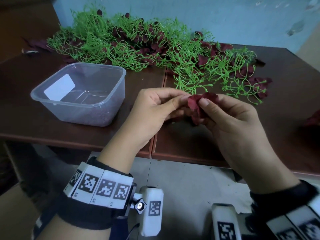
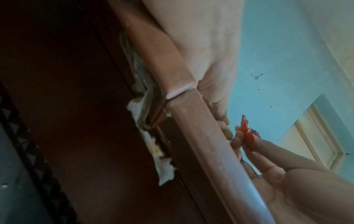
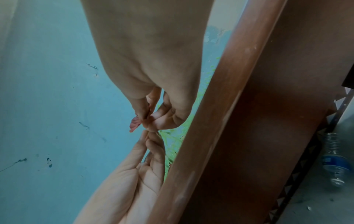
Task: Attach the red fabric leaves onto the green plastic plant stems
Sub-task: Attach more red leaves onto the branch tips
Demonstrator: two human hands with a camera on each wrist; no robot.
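Between the hands: red fabric leaf [image 1: 199, 104], pinched from both sides.
Left hand [image 1: 154, 108]: fingers curled, thumb pressing leaf.
Right hand [image 1: 230, 118]: thumb and fingers pinching leaf.
Beyond fingertips: green stems [image 1: 199, 66].
Hidden: any stem in grip.

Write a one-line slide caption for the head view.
Both hands, left hand and right hand, pinch a red fabric leaf before a pile of green plastic stems.
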